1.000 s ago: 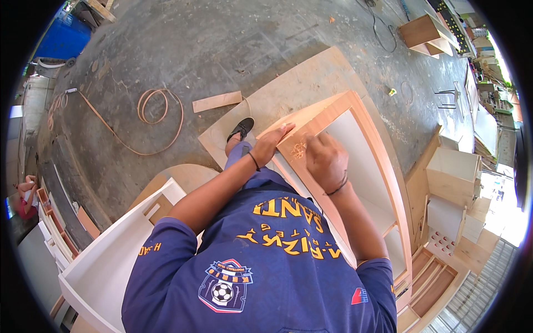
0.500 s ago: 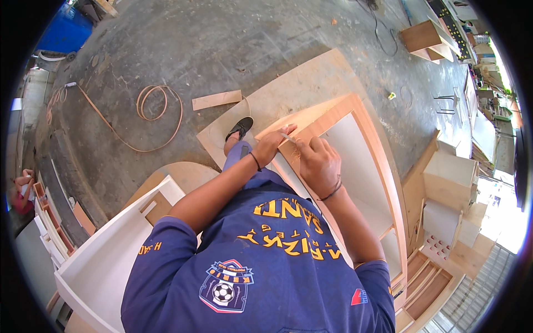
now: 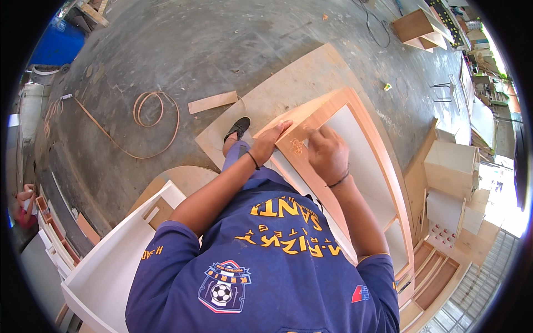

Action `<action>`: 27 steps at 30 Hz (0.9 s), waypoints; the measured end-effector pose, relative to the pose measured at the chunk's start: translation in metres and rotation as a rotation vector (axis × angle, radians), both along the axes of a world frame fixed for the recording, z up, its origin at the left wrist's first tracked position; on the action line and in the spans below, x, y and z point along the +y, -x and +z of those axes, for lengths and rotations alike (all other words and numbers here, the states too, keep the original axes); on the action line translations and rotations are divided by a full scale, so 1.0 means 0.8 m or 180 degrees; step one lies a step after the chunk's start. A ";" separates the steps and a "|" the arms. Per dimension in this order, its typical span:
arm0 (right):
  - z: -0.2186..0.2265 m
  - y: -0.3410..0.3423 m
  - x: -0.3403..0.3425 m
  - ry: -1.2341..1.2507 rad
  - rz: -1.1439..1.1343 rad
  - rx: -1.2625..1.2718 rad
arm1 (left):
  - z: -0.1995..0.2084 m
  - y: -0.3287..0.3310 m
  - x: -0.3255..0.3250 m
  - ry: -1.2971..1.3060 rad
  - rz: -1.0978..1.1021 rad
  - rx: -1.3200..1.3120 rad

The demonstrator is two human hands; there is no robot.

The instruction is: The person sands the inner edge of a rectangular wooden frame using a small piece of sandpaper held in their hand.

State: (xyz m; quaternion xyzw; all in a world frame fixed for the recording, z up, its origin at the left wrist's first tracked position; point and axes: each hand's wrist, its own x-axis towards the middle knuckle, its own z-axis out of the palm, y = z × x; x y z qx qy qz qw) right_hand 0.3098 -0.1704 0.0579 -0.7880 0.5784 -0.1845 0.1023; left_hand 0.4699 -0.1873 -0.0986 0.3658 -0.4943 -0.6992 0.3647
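Observation:
A wood-faced cabinet [image 3: 318,118] with a white interior lies in front of me, its open side up. My left hand [image 3: 268,145] grips the near left corner of its frame, thumb along the edge. Just right of it, my right hand [image 3: 328,152] is closed in a fist above the frame. The thin metal blade it held half a second ago is mostly hidden now by the fingers. Curled wood shavings [image 3: 298,147] lie on the frame between my hands.
Under the cabinet is a brown board [image 3: 319,64]. A black-shod foot [image 3: 237,129] stands to the left, near a loose wood strip [image 3: 212,102] and coiled edging [image 3: 149,111]. A white drawer-like box [image 3: 94,277] is at lower left; pale cabinets [image 3: 449,166] stand at right. Another person [image 3: 25,208] sits far left.
My right hand has drawn back to the right, away from my left thumb, uncovering the shavings. My left hand keeps its place on the cabinet corner. The whole view has shifted slightly.

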 end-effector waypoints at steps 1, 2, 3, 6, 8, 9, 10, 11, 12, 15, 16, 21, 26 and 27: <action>0.000 -0.004 0.006 0.0041 0.0100 0.0091 | 0.000 -0.004 0.001 0.0564 -0.0061 -0.0412; 0.000 -0.009 0.008 0.0098 0.0231 0.0175 | 0.001 -0.007 -0.001 0.1145 -0.0090 -0.0832; 0.000 -0.013 0.013 -0.0002 0.0274 0.0117 | -0.007 -0.004 -0.002 0.0596 -0.0066 -0.0412; 0.001 0.003 0.003 -0.0028 0.0360 -0.0187 | -0.011 0.001 -0.003 -0.0523 -0.0041 0.0346; 0.003 0.015 -0.006 0.0086 0.0002 -0.0098 | 0.003 -0.002 -0.001 -0.0553 -0.0051 0.0211; 0.001 0.020 -0.014 0.0195 -0.0170 -0.0125 | 0.000 -0.001 0.000 -0.0419 -0.0055 0.0154; -0.002 0.023 -0.016 0.0304 -0.0341 -0.0152 | -0.003 0.000 0.000 -0.0285 -0.0059 0.0098; -0.004 0.022 -0.014 0.0088 -0.0492 -0.0043 | -0.005 0.000 -0.003 -0.0145 -0.0060 0.0039; -0.008 0.017 -0.008 0.0199 -0.0329 -0.0020 | -0.006 -0.001 -0.003 -0.0108 -0.0073 -0.0015; -0.014 -0.022 0.026 0.0423 0.0071 -0.0028 | -0.005 -0.002 0.001 -0.0239 -0.0043 0.0044; -0.009 -0.020 0.024 0.0433 0.0137 -0.0056 | -0.002 -0.001 0.002 -0.0432 0.0021 0.0208; -0.004 0.009 -0.008 0.0354 -0.0289 -0.0092 | 0.016 -0.002 -0.001 -0.0634 0.0030 0.0239; -0.015 -0.020 0.021 0.0417 0.0177 0.0065 | 0.011 -0.004 -0.002 -0.0005 0.0011 -0.0295; -0.013 -0.018 0.019 0.0389 0.0211 0.0031 | 0.006 -0.005 0.000 -0.0111 -0.0027 -0.0152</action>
